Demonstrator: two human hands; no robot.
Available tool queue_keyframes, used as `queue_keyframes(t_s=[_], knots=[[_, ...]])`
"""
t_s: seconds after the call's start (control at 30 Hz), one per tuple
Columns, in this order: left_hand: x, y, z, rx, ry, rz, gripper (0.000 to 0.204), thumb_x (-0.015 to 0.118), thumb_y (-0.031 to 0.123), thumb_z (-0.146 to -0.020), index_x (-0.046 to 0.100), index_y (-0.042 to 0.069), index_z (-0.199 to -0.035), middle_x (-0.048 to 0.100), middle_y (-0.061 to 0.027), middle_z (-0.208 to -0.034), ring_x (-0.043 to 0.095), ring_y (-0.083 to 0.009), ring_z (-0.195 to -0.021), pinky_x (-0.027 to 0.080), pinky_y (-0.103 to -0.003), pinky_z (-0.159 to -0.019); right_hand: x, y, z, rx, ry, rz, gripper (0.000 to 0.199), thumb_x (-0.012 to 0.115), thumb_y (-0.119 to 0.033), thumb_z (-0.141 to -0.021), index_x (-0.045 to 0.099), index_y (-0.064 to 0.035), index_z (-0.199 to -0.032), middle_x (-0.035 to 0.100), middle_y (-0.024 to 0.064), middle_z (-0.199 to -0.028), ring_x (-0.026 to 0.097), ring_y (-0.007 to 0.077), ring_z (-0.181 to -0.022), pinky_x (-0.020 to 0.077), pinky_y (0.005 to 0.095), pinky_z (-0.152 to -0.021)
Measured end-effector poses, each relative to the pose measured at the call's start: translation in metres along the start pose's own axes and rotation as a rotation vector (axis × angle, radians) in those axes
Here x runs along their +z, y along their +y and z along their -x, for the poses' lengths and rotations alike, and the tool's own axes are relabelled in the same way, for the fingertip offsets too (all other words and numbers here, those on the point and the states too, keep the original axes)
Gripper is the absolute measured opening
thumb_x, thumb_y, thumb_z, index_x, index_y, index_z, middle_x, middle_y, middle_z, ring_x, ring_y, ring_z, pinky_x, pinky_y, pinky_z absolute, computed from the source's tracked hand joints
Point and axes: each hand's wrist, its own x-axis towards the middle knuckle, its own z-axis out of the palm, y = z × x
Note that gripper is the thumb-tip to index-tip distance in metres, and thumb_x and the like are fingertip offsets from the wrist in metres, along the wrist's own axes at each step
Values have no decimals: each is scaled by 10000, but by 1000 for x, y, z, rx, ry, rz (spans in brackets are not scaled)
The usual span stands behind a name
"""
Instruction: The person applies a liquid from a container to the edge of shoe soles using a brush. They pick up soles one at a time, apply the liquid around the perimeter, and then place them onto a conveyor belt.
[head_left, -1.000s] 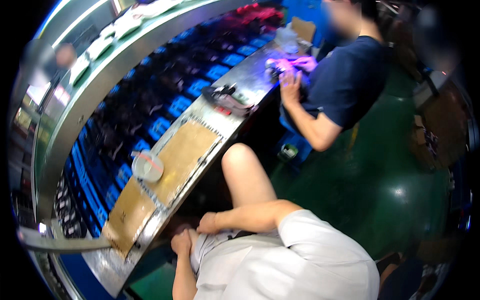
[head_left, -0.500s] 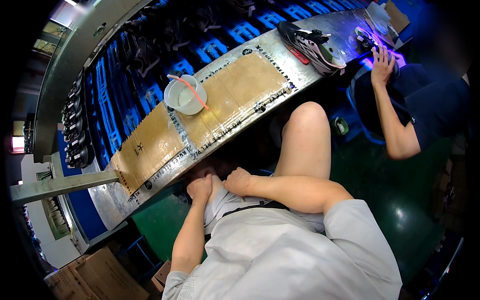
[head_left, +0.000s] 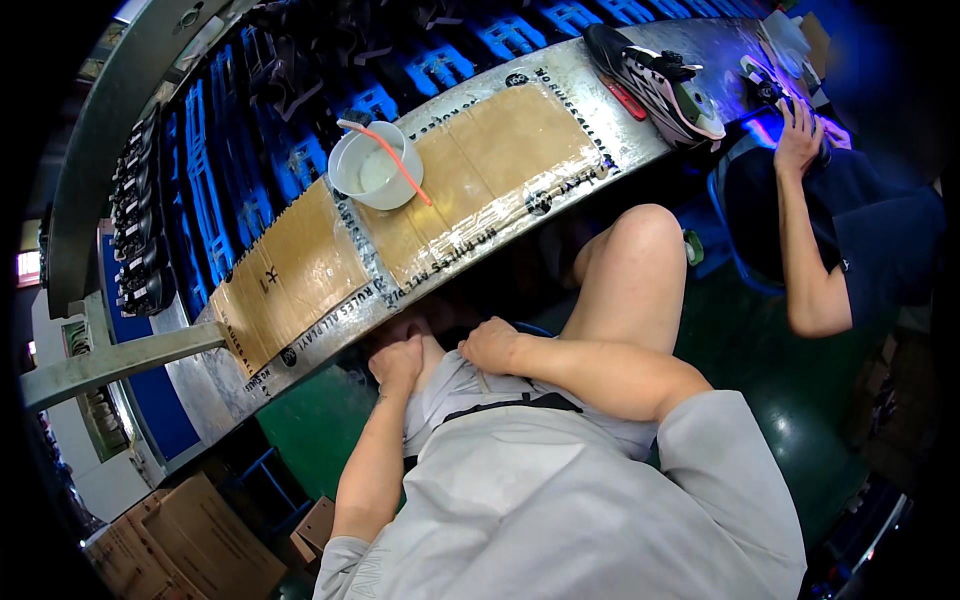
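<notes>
My left hand (head_left: 398,362) and my right hand (head_left: 489,345) rest in my lap, both closed on the hem of my grey shirt (head_left: 470,385), just below the edge of the metal workbench (head_left: 600,120). My bare knee (head_left: 645,235) rises to the right of them. On the bench above sits a white bowl (head_left: 372,172) of pale liquid with a pink-handled brush (head_left: 395,160) lying across it, standing on taped cardboard (head_left: 470,170).
A sports shoe (head_left: 665,85) lies on the bench at the upper right. A co-worker in dark blue (head_left: 860,240) sits to the right, one hand (head_left: 800,135) near the bench. Blue racks (head_left: 290,130) run behind the bench. Cardboard boxes (head_left: 190,545) stand on the green floor at the lower left.
The view has swung down and left, bringing the bowl and cardboard toward the centre. My hands have stayed in my lap, now gripping the shirt hem a little apart.
</notes>
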Motion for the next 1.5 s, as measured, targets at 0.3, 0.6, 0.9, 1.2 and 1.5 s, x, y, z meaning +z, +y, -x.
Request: queue_keyframes(t_s=[0.3, 0.6, 0.9, 1.2, 1.5], knots=[[20, -14, -19, -59, 31, 51, 825, 305, 670, -995, 745, -8, -1164, 698, -234, -1243, 648, -370, -1219, 469, -426, -1070, -4, -1, -7, -12, -8, -2, 270, 503, -183, -992, 700, -57, -1126, 768, 158, -1017, 746, 345, -972, 574, 470, -807], [13, -11, -8, -43, 22, 109, 783, 331, 655, -983, 755, 21, -1160, 695, -229, -1250, 639, -377, -1230, 461, -418, -1077, 1, -13, -13, -21, -25, -4, 269, 522, -176, -976, 714, -51, -1117, 766, 171, -1043, 750, 347, -972, 585, 470, -821], [12, -8, -6, 2, 117, 205, 718, 390, 638, -964, 768, 59, -1156, 700, -239, -1235, 648, -409, -1202, 477, -455, -1058, 2, 5, -6, 6, -29, 60, 279, 544, -163, -939, 709, -42, -1129, 756, 195, -1043, 737, 369, -989, 586, 480, -808], [28, -26, -9, -6, 181, 238, 729, 422, 607, -959, 773, -19, -1085, 694, -288, -1214, 644, -437, -1192, 473, -486, -1051, -38, -26, 10, -186, 104, 308, 231, 544, -211, -946, 676, -83, -1086, 740, 145, -971, 736, 316, -874, 567, 448, -727], [23, -27, -6, -18, 22, 159, 776, 341, 631, -997, 736, -4, -1204, 661, -283, -1298, 618, -445, -1246, 443, -513, -1077, -15, -30, -30, -210, -64, 274, 227, 545, -221, -940, 731, -114, -1014, 769, 131, -967, 752, 314, -919, 559, 495, -777]])
